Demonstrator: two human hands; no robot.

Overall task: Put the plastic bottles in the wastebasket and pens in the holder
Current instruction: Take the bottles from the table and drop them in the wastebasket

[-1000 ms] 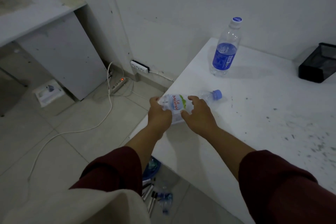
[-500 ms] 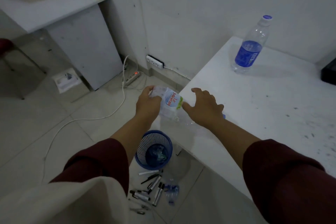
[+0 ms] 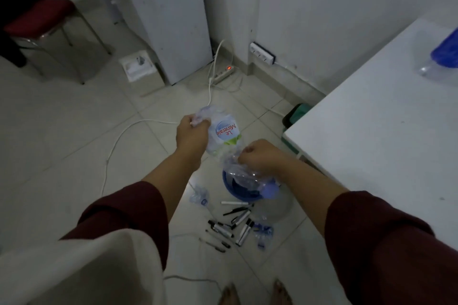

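Note:
Both hands grip a clear Le Minerale plastic bottle (image 3: 224,137), crumpled and twisted, above the floor. My left hand (image 3: 192,135) squeezes its base end and my right hand (image 3: 259,156) clamps the neck end, whose blue cap (image 3: 270,192) points down. Right below it stands the blue wastebasket (image 3: 235,193), partly hidden by the bottle. Several pens and markers (image 3: 233,225) lie scattered on the tiles in front of the basket, with two crushed bottles (image 3: 199,195) (image 3: 262,233) beside them. A blue-labelled bottle (image 3: 443,57) stands on the white table (image 3: 376,136) at the right edge.
A white cable (image 3: 119,138) runs across the floor to a power strip (image 3: 224,74) by the wall. A white cabinet (image 3: 171,20) and a red stool (image 3: 39,17) stand at the back left. A dark green bin (image 3: 295,116) sits beside the table corner. My bare feet (image 3: 255,293) show at the bottom.
The hands carried the bottle off the table edge, out over the floor above the wastebasket, and crushed it. My view swung left and down, so the table slid to the right.

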